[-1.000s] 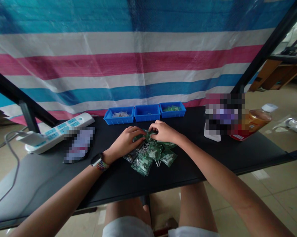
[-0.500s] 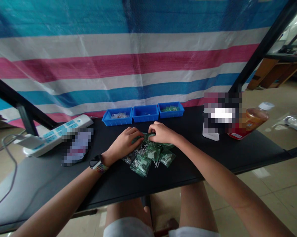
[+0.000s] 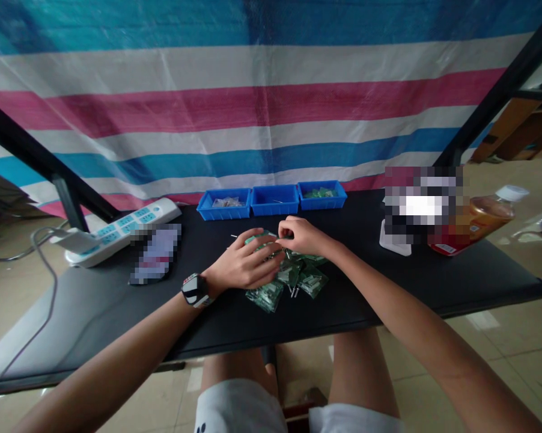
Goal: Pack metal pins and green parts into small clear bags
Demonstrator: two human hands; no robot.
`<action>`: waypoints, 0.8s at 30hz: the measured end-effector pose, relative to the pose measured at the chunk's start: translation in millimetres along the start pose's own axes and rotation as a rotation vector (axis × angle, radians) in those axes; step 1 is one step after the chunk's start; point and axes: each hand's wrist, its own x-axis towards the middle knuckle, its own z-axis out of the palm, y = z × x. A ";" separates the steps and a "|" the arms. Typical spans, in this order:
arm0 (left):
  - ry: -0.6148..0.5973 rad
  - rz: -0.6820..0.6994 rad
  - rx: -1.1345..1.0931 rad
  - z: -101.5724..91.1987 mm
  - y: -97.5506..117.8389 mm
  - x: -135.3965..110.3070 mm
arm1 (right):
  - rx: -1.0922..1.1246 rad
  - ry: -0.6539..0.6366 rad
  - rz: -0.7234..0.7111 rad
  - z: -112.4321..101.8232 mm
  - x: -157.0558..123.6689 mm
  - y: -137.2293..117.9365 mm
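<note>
A pile of small clear bags with green parts (image 3: 298, 278) lies in the middle of the black table (image 3: 433, 282). My left hand (image 3: 246, 263) rests over the pile's left side, fingers curled on one green bag. My right hand (image 3: 300, 234) is above the pile's far edge, its fingertips pinched on the same bag's top. A watch sits on my left wrist. A thin pin lies on the table just beyond my left hand.
Three blue trays (image 3: 273, 199) stand in a row at the table's back edge; the left and right ones hold small parts. A white power strip (image 3: 122, 231) lies at back left with its cable. A bottle of amber drink (image 3: 478, 221) lies at the right.
My left hand has turned and slid a little nearer over the pile. My right hand has lifted slightly with a pinch. The camera has shifted, moving everything a bit rightward.
</note>
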 end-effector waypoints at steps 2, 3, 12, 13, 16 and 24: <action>-0.010 0.021 0.010 -0.6 5.2 1.3 | 0.063 0.020 -0.033 0.7 2.0 3.0; -0.021 0.015 0.012 -0.6 6.7 1.7 | 0.100 0.033 -0.046 0.8 2.8 4.1; -0.036 -0.056 -0.110 2.0 7.4 -0.6 | 0.525 0.175 -0.005 6.6 7.9 3.4; -0.040 -0.065 -0.109 2.5 6.9 -1.1 | 0.596 0.185 0.009 7.2 8.9 2.9; -0.055 -0.072 -0.067 4.1 4.0 -1.9 | 0.766 0.190 0.053 6.7 10.7 -0.2; -0.008 -0.071 0.018 4.6 -2.4 0.7 | 0.958 0.051 0.130 1.4 5.4 -10.4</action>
